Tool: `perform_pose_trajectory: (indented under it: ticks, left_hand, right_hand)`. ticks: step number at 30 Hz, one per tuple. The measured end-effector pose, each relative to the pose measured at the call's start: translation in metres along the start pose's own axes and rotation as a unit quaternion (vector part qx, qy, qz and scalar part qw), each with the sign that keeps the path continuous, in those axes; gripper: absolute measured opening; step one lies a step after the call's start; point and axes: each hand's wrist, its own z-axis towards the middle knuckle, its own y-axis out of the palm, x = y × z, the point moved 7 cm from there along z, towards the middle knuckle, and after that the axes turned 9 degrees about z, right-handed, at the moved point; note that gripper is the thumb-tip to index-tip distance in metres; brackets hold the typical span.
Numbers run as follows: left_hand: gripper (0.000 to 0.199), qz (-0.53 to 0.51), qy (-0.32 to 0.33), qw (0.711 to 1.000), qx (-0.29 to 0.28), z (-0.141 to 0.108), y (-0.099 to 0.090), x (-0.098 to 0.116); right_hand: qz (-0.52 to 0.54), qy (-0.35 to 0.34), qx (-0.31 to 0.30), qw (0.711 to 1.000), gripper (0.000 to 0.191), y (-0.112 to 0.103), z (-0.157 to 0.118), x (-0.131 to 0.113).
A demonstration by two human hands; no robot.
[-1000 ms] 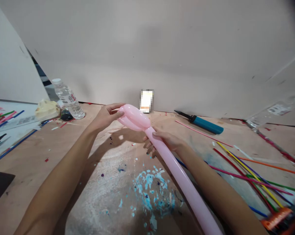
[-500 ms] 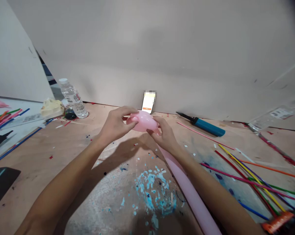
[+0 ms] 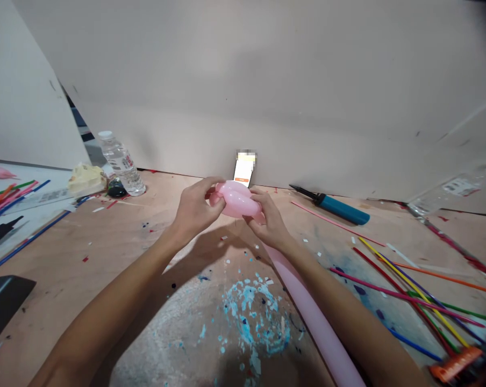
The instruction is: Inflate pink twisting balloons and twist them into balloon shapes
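Note:
A long pink modelling balloon (image 3: pixel 240 203) is bunched into short, rounded segments between my two hands, above the far part of the table. My left hand (image 3: pixel 197 207) pinches these segments at their left end, thumb in front and fingers behind. At the right end, my right hand (image 3: pixel 269 217) is closed round the balloon with thumb and fingers. From under the right hand, the balloon's long inflated length slants toward me beneath the right forearm and out of view at the bottom. Whether the segments are twisted together is hidden by the fingers.
A lit phone (image 3: pixel 243 167) leans on the wall behind the balloon. A blue hand pump (image 3: pixel 342 208) and several uninflated balloons (image 3: pixel 412 287) lie to the right. A water bottle (image 3: pixel 123 164) stands at left; another bottle (image 3: pixel 455 191) is far right. Paint flecks mark the table (image 3: pixel 211 328).
The left fingers have shifted slightly on the balloon, and two side-by-side segments now show more plainly. The right hand has hardly moved.

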Motion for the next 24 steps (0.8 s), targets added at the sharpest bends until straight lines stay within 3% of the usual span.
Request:
perform_pose_trajectory:
  ticks: [3,7,9,13,17,21,24]
  left_hand:
    - [0.026,-0.052,-0.010,0.999,0.011,0.000,-0.001,-0.003]
    - [0.018,-0.130,0.013,0.990,-0.053,0.001,0.003,0.001]
    - [0.015,-0.120,0.030,0.990,-0.063,0.002,0.002,0.004]
    - [0.008,-0.066,0.044,0.997,-0.002,0.002,-0.006,0.004]
    - [0.009,-0.087,0.004,0.995,0.047,0.003,-0.009,-0.010]
    - [0.020,-0.227,-0.071,0.970,-0.044,0.004,0.007,-0.028]
    - [0.058,-0.268,-0.154,0.945,-0.108,0.002,0.015,-0.039]
  right_hand:
    - [0.008,0.003,-0.003,1.000,0.040,-0.002,0.001,0.000]
    - [0.014,0.005,0.016,1.000,0.040,-0.006,0.002,0.001]
    - [0.007,0.005,0.021,1.000,0.039,-0.007,0.002,0.000]
    - [-0.007,0.005,0.007,1.000,0.038,-0.003,0.002,-0.003]
    - [-0.023,0.015,-0.007,1.000,0.039,0.002,0.003,-0.006]
    - [-0.051,0.016,0.015,0.998,0.039,-0.002,0.007,-0.009]
    - [-0.090,-0.003,-0.003,0.996,0.043,-0.005,0.014,-0.019]
